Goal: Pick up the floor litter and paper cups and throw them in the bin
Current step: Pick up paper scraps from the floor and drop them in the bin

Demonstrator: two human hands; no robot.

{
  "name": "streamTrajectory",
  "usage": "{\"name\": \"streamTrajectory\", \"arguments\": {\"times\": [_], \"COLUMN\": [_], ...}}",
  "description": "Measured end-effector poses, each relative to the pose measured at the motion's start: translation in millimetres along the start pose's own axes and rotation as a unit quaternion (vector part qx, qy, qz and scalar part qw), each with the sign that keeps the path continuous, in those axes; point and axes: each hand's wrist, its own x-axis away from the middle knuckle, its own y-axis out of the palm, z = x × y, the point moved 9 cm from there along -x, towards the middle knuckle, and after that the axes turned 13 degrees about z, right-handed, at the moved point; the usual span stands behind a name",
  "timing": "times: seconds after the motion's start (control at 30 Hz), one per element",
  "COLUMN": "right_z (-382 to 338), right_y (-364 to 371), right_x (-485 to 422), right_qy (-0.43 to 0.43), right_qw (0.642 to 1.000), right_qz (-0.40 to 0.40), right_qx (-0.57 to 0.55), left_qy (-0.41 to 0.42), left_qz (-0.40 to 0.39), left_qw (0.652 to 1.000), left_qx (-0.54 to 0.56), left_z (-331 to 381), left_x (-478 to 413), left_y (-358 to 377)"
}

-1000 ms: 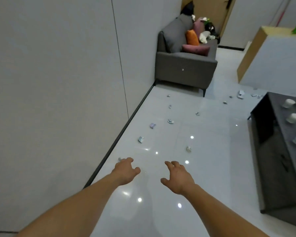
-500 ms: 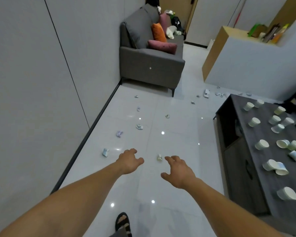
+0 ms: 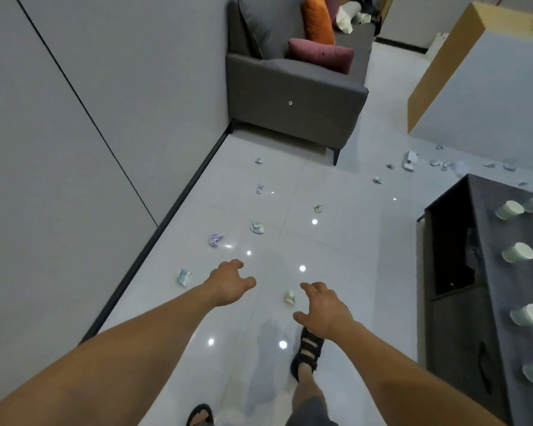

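Litter point(image 3: 409, 161) lies scattered over the white tiled floor point(image 3: 351, 241). Both hands are stretched forward above it and hold nothing. The left hand point(image 3: 230, 284) has its fingers loosely bent and spread. The right hand point(image 3: 325, 309) is the same, with the thumb apart.

A small crumpled paper scrap point(image 3: 289, 298) lies just beside the right fingertips, between the two hands, and is not touched. A bluish crumpled piece point(image 3: 183, 277) lies left of the left fingers, near the dark skirting of the wall. Beyond the left fingertips lie a purple paper ball point(image 3: 215, 240) and a pale crumpled wad point(image 3: 257, 228), and farther on stands a grey sofa point(image 3: 293, 96).

To the right of the right fingers, well apart, white paper cups point(image 3: 519, 252) are on top of a dark cabinet point(image 3: 490, 318). Below the right wrist is a foot in a black sandal point(image 3: 308, 352).
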Motion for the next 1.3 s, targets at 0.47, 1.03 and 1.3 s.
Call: {"name": "streamTrajectory", "arguments": {"times": [0.47, 1.03, 1.3], "right_z": [126.5, 237.3, 251.5], "right_y": [64.3, 503.0, 554.5], "right_x": [-227.6, -431.0, -455.3], "right_qy": [-0.058, -0.08, -0.124], "right_qw": [0.989, 0.981, 0.985], "right_qz": [-0.132, -0.159, -0.106], "right_qx": [0.015, 0.075, 0.049], "left_qy": [-0.149, -0.227, -0.259], "left_qz": [-0.004, -0.07, -0.084], "left_qw": [0.988, 0.962, 0.948], "left_qx": [0.049, 0.132, 0.163], "left_z": [39.1, -197.6, -247.4], "left_x": [-155.2, -386.7, -390.9], "left_y": [117.1, 473.7, 520.4]}}
